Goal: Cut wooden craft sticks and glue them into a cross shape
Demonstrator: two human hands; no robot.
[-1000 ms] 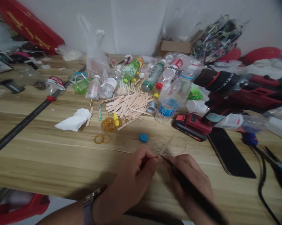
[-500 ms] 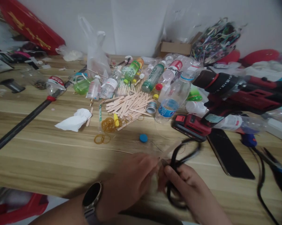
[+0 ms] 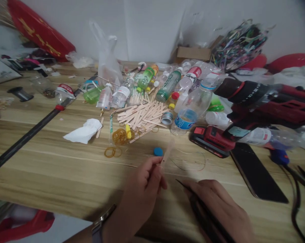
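Observation:
My left hand [image 3: 144, 189], wearing a watch, pinches a flat wooden craft stick [image 3: 168, 152] between thumb and fingers. The stick points up and away, with a small dark spot near my fingertips. My right hand [image 3: 218, 206] is closed around black-handled scissors [image 3: 205, 214]. Their thin dark tip points toward my left hand, apart from the stick. A blue bottle cap [image 3: 157, 151] lies just beyond my left fingers. Thin wire [image 3: 193, 168] curls on the table between my hands and the drill.
A red and black power drill [image 3: 251, 111] stands at right beside a phone [image 3: 258, 172]. Behind are a pile of craft sticks [image 3: 142, 114], rubber bands [image 3: 120, 136] and plastic bottles [image 3: 190, 108]. A long dark rod [image 3: 28, 135] crosses the left. A crumpled tissue [image 3: 82, 131] lies nearby.
My right hand has moved right, away from my left, and the scissors have turned so their tip points forward-left. My left hand has turned, showing the stick more upright. The view shifted slightly.

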